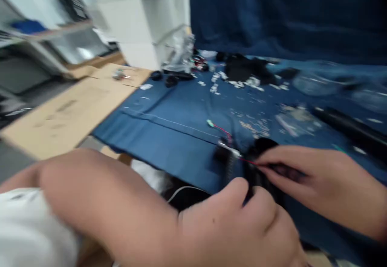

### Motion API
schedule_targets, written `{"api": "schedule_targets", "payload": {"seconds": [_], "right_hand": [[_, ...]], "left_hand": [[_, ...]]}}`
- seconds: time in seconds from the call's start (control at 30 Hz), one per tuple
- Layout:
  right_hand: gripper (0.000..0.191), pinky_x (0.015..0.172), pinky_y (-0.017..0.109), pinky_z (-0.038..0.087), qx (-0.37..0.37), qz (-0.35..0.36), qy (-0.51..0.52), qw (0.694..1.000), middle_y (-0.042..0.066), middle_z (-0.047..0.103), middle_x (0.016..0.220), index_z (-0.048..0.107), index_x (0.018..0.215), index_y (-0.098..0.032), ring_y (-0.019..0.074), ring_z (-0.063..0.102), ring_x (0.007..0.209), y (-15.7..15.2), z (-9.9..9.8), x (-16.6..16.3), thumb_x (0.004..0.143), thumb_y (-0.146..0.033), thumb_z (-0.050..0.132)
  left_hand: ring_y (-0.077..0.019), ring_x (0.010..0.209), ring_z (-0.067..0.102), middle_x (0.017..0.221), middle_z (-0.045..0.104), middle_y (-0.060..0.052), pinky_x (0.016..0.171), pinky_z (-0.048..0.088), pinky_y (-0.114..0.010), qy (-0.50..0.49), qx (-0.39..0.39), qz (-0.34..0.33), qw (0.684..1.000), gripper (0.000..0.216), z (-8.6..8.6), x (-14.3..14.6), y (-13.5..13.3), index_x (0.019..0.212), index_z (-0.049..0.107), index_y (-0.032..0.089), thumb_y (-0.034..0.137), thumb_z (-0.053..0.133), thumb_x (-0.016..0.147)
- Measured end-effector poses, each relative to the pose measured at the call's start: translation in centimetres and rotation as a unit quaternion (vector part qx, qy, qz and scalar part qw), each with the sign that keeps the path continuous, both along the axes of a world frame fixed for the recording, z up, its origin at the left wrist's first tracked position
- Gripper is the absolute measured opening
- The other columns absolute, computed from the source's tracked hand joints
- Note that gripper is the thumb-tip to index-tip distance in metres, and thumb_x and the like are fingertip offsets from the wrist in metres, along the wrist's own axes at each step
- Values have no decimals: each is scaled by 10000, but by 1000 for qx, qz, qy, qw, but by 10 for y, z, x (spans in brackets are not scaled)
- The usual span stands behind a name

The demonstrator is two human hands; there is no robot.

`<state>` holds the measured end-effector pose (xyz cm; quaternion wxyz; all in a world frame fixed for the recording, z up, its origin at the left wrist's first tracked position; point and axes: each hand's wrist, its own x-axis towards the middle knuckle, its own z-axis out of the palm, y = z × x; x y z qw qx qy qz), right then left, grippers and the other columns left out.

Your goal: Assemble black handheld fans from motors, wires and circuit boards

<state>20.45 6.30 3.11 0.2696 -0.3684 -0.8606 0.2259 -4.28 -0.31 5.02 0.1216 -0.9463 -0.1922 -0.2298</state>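
The right hand point(290, 174) pinches a thin red wire point(246, 160) between its fingertips, while the curled left hand point(232, 228) appears clenched on a blurred black plastic part point(260, 170), lying at four o'clock over the blue cloth point(157, 138); short, steady pinches should keep the wire from slipping

Blue cloth sheet point(169, 138) was woven fabric, matt, creased. Left of it, cardboard sheet point(69, 113), matt and smooth. At its far edge lay a clear plastic bag point(181, 55), glossy. On it sat a black plastic part point(261, 148), matt.
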Motion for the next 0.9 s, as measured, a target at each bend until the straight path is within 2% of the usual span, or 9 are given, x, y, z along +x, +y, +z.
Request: {"api": "schedule_targets", "payload": {"seconds": [0.07, 0.13, 0.23, 0.43, 0.6, 0.77, 0.9], "right_hand": [[138, 625, 218, 538, 6, -17, -35, 999, -18, 817, 980, 838, 1123, -276, 96, 732, 721, -11, 15, 4, 1064, -274, 713], [128, 622, 202, 534, -14, -36, -41, 998, -19, 802, 957, 834, 1101, -251, 71, 691, 685, -12, 21, 2, 1058, -231, 714], [103, 638, 190, 530, -42, -41, -39, 998, -21, 785, 962, 817, 1092, -238, 55, 664, 699, -11, 20, -2, 1067, -209, 721], [93, 676, 187, 533, -49, -38, -34, 997, -38, 767, 976, 765, 1118, -242, 42, 664, 748, -16, 22, -2, 1071, -169, 733], [141, 672, 223, 575, -34, -51, -40, 997, -20, 794, 1032, 761, 1139, -264, 77, 700, 765, -17, 22, 0, 1051, -153, 756], [152, 697, 231, 608, -5, -67, -48, 997, -20, 807, 1062, 775, 1143, -275, 89, 742, 824, -20, 23, 0, 1043, -160, 777], [152, 707, 233, 612, -6, -69, -67, 995, -40, 805, 1054, 753, 1133, -292, 92, 755, 859, -23, 25, 0, 1046, -172, 784]], "left_hand": [[-290, 999, 775, 1176, 843, -143, 748, 622, -406, 13, -10, 26, 1000, 278, -10, 13, -18, 1062, 877, 180, 274, 616, 1048], [-336, 1114, 782, 1255, 831, -186, 861, 646, -439, -3, -34, 13, 999, 300, -22, 20, -25, 1116, 879, 150, 299, 629, 1048], [-342, 1103, 778, 1249, 830, -170, 896, 658, -467, -22, -46, -5, 999, 285, -34, 26, -22, 1103, 881, 167, 305, 638, 1045], [-317, 1070, 792, 1192, 834, -118, 855, 705, -457, 24, -44, 20, 999, 302, -33, 27, -12, 1219, 872, 223, 286, 622, 1061], [-312, 1041, 828, 1190, 830, -162, 895, 729, -428, 30, -56, 29, 998, 382, -37, 26, -15, 1294, 842, 125, 248, 545, 1088], [-360, 1133, 812, 1214, 818, -178, 918, 714, -492, -20, -111, 37, 993, 267, -37, 27, -15, 1235, 855, 166, 303, 725, 1046], [-361, 1170, 806, 1196, 807, -189, 882, 711, -458, -51, -124, 54, 990, 286, -35, 31, -15, 1249, 836, 137, 307, 723, 1048]]}}
